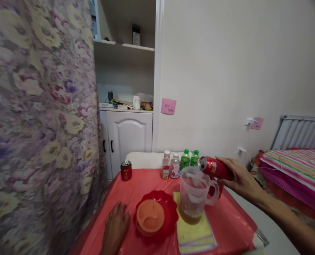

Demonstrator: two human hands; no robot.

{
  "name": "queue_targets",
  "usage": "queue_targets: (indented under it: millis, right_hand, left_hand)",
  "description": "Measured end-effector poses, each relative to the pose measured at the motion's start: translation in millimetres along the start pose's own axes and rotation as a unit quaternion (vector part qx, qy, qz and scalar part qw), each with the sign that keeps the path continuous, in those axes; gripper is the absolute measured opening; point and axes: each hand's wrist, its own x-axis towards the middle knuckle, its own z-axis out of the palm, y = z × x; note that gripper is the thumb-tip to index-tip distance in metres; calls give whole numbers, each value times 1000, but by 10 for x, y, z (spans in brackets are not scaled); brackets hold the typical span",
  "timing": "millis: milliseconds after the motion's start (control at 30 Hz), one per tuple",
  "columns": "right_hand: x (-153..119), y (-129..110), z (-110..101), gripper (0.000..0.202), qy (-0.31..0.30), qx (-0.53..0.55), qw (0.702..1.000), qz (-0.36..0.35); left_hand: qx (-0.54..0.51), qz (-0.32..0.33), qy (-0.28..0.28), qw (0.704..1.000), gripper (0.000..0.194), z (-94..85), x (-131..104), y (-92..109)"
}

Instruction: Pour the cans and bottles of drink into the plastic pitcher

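Note:
My right hand (234, 177) is wrapped round a red drink can (218, 168). The can is tipped nearly level, with its top over the rim of a clear plastic pitcher (190, 198). A little brownish liquid shows at the pitcher's bottom, and the pitcher stands on a folded yellow cloth (194, 235). Lying on the red tablecloth, my left hand (115, 225) has its fingers stretched out and holds nothing. Just right of it, an orange divided bowl (150, 216) sits in a red scalloped dish (170, 209). Another red item is partly hidden behind the pitcher's handle.
A dark red can (126, 170) stands at the table's back left. Along the back are two small clear bottles, one with a pink label (175, 166), and two green-capped bottles (185, 159). A floral curtain (43, 124) hangs at left; a bed (298, 163) is at right.

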Motion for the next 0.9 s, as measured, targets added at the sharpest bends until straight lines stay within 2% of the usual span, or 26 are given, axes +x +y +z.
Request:
queue_targets:
  millis: [67,133,267,333,400,500,600,767,900]
  right_hand:
    - [-168,-65,26,68,18,139,987,83]
    - [-381,-186,132,73,28,286,944,161]
    - [-813,-529,600,90,-24,565,807,172]
    - [-974,-694,882,90,-57,642,742,187]
    - [-1086,-822,1125,91,-59,686,699,196]
    - [-1179,-928,1369,97,-62,708,668,222]
    - [-1211,-972,1466,104,-64,722,648,232]
    - [-1181,-1030,1382,94,-79,753,609,234]
    - [-1145,-1057,1348,85,-76,769,603,198]
  left_hand:
    - [-1,0,3,1000,41,7,5,-7]
    - [-4,3,2,1000,42,10,10,-16]
    - [-12,13,-4,1000,42,4,16,-28]
    - [-13,14,-10,1000,42,-7,16,-29]
    - [-13,16,-18,1000,42,-26,16,-25]
    - [-15,20,-34,999,43,-63,27,-16]
    - [-22,22,-56,998,44,-98,68,-10]
    - [-38,7,-73,997,44,-179,123,-35]
    - [-58,-11,-36,998,48,-328,-38,-12]
